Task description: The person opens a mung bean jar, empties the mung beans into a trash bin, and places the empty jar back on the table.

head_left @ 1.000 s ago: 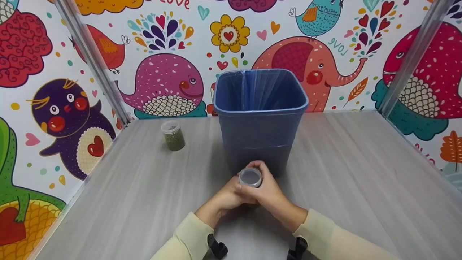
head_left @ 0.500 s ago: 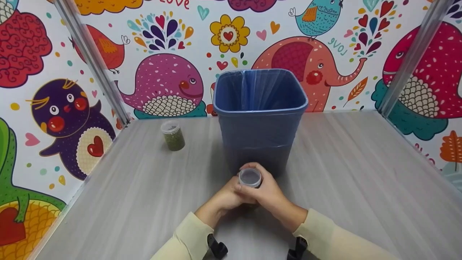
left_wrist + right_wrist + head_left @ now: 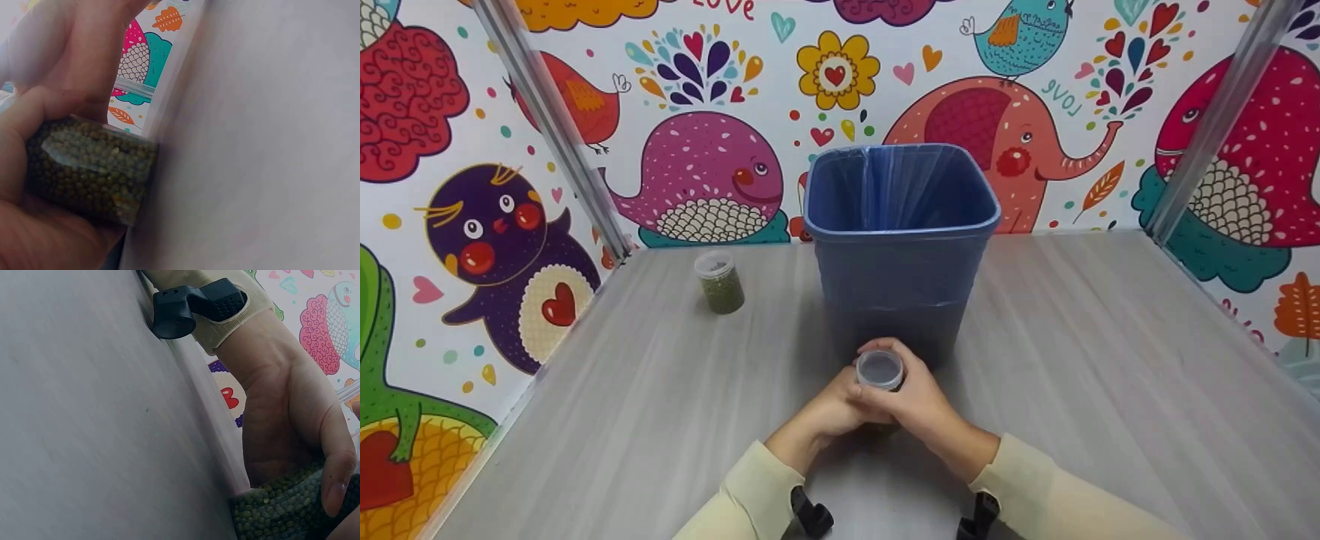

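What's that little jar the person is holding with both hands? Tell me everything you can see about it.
The held jar is a small, round, clear plastic container with a see-through lid on top. It is packed with small green beans. It stands upright at the table just in front of the blue bin. The left hand wraps round its body, and the right hand curls round the lid. A second jar like it stands apart.
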The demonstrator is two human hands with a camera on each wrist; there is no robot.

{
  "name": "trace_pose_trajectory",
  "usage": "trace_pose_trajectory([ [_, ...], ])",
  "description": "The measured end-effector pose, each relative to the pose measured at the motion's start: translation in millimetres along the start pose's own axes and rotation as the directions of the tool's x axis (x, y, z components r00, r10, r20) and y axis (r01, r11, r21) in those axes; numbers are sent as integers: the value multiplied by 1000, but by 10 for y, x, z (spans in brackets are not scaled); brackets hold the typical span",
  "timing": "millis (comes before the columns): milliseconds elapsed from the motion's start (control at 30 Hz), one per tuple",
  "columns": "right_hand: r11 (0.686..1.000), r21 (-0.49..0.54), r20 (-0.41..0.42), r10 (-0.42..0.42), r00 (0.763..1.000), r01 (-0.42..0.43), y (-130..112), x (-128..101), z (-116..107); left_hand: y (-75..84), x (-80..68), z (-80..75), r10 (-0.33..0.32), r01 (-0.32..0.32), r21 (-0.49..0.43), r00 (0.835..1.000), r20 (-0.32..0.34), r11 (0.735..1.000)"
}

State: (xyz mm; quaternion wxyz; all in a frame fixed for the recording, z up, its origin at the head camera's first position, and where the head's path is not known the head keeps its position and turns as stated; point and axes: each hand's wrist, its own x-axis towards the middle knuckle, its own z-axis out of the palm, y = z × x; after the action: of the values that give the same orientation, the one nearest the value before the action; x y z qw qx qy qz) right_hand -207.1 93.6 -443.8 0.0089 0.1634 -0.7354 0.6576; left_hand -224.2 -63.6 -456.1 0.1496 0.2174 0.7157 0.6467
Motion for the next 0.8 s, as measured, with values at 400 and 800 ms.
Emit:
trace_pose_trajectory([
  [400, 999, 24, -56, 24, 998, -23, -15, -24, 22, -8, -6, 3, 8, -8, -38, 1000, 8, 999],
  [800, 999, 21, -60, 33, 998, -32, -19, -23, 27, 1, -8, -7, -17, 18, -29, 1000, 9, 999],
])
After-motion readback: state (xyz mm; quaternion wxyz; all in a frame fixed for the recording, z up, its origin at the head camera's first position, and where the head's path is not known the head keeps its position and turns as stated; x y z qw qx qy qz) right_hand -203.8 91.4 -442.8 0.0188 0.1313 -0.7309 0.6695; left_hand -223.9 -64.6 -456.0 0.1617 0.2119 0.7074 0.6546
